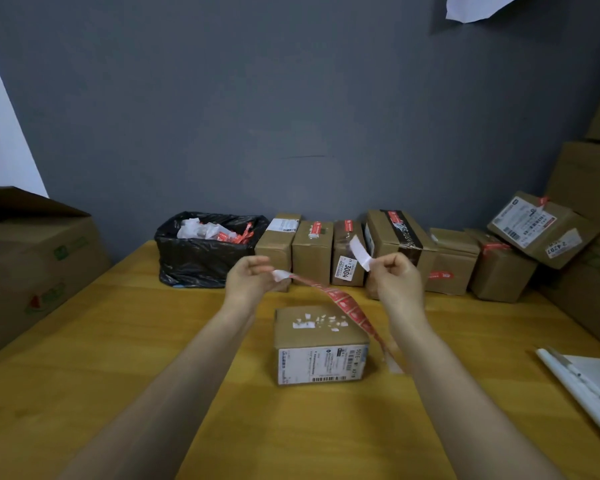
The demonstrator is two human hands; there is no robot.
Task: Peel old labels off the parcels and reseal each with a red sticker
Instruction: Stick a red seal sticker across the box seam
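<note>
Both forearms are extended over the table [118, 341], with the hands raised above the work.

Left hand [248, 277]: the grip is clamped on the white end tab of the red sticker strip [347, 304], which is pinched between thumb and curled fingers.

Right hand [397, 277]: the grip is clamped on a white slip [360, 252], which stands up from the fingertips. Whether the slip is backing paper or a sticker seen from behind cannot be told.

The strip is held up by its top end and let trail down past the right edge of the parcel [317, 341], with its tail reaching the table. Judged: it is held high so that the adhesive is kept off the cardboard until one piece is freed.

The parcel is placed at table centre, directly below the hands and apart from them. White label scraps [317, 322] are seen on its top, and a printed label [321, 365] is carried on the near face. No red sticker is seen on it. Judged: peeling is only partly done and sealing is not yet done.

A row of parcels [312, 252] is lined up against the wall. Several are marked with red stickers and are presumably set aside as finished. A black bin bag [201, 258] holding paper waste is kept just left of the row, judged to be within reach for discards.
</note>
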